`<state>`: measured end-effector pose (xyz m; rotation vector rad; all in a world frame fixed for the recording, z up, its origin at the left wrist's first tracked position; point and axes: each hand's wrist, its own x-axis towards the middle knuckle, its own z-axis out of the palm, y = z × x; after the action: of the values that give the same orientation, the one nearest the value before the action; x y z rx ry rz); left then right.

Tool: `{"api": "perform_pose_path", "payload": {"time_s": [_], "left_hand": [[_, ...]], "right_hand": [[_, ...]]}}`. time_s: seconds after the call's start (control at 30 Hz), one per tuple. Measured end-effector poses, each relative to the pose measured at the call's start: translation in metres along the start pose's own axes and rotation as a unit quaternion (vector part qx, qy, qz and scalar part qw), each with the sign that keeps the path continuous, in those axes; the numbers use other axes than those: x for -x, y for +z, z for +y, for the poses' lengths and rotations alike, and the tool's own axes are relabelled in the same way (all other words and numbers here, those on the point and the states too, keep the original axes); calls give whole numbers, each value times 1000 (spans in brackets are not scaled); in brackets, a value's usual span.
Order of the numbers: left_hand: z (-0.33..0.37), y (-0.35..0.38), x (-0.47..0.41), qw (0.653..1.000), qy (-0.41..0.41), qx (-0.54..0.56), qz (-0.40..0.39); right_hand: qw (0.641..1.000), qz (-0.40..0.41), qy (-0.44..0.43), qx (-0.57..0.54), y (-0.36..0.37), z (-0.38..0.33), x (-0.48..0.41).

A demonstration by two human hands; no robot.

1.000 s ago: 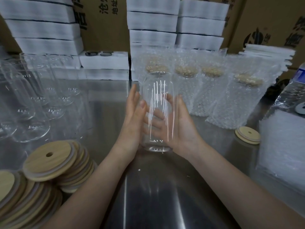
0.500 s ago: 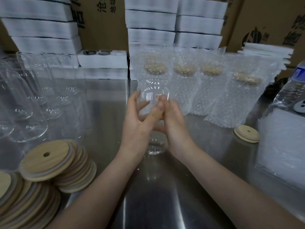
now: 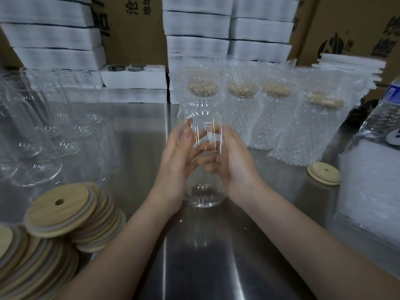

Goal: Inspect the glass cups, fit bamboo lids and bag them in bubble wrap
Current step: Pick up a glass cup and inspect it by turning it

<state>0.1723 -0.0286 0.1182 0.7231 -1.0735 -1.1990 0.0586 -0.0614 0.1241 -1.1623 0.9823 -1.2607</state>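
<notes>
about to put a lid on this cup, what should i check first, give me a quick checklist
1. Glass cup held between left hand and right hand: ok.
2. Cup mouth up, no lid on it: ok.
3. Chips or cracks in the glass: cannot tell.
4. Bamboo lids stacked at left: ok.
5. Bubble wrap pile at right: ok.

Chinese print marks the cardboard cartons stacked at the far side. On the far centre-left carton (image 3: 138, 40), black characters beginning "沧", with a smaller "地" beside them, are cut off by the top edge. The far right carton (image 3: 313, 22) carries a round black logo (image 3: 334, 47) and large characters too cropped to read. The blue label (image 3: 392, 92) on a water bottle at far right is illegible.
</notes>
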Motion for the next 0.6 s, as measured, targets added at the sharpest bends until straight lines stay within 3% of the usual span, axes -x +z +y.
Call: {"api": "perform_pose_path", "payload": {"time_s": [0.17,0.33,0.47,0.6], "left_hand": [[2,1,-2,996,-56,66,-9],[3,-6,-6,1000,1,5,-3],[2,-11,-9,999,33,-24,6],[-1,-6,-9,999,-39,32,13]], "right_hand": [[997,-79,15,7,-4,3,2],[974,-156,63,-154,0,9,0],[976,-156,63,-135,2,9,2],[994,-86,10,-67,7,5,2]]}}
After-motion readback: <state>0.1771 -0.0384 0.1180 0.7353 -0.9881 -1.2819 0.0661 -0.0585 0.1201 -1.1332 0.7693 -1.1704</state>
